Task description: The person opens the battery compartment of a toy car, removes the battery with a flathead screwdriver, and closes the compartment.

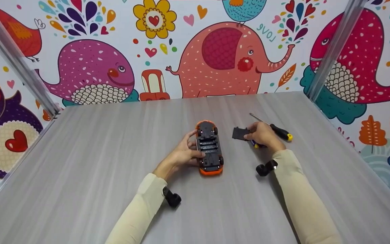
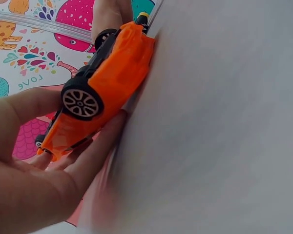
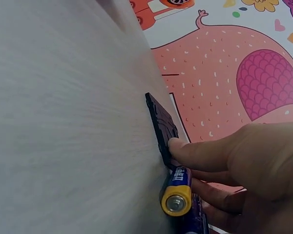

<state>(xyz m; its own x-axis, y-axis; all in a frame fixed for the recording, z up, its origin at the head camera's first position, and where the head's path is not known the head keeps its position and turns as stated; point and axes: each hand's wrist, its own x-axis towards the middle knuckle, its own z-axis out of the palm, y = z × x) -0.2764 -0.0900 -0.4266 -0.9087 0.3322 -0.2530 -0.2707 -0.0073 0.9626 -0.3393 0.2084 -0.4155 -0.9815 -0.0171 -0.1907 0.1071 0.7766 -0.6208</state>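
An orange toy car (image 1: 209,148) lay upside down at mid-table (image 1: 113,162), its long axis running away from the person, steadied by the left hand (image 1: 183,154) with fingers curled round its side. The right hand (image 1: 262,135) pinched a black cover (image 1: 239,133) beside a battery (image 3: 178,192).

Toy car (image 1: 209,149): orange body, black underside, black tyres with silver spoked rims. Cover plate (image 1: 240,133): black. Battery (image 3: 178,192): blue, yellow end. Screwdriver (image 1: 280,131): black and yellow handle. Table (image 1: 113,152): pale grey wood grain. Sleeves (image 1: 137,217): cream.
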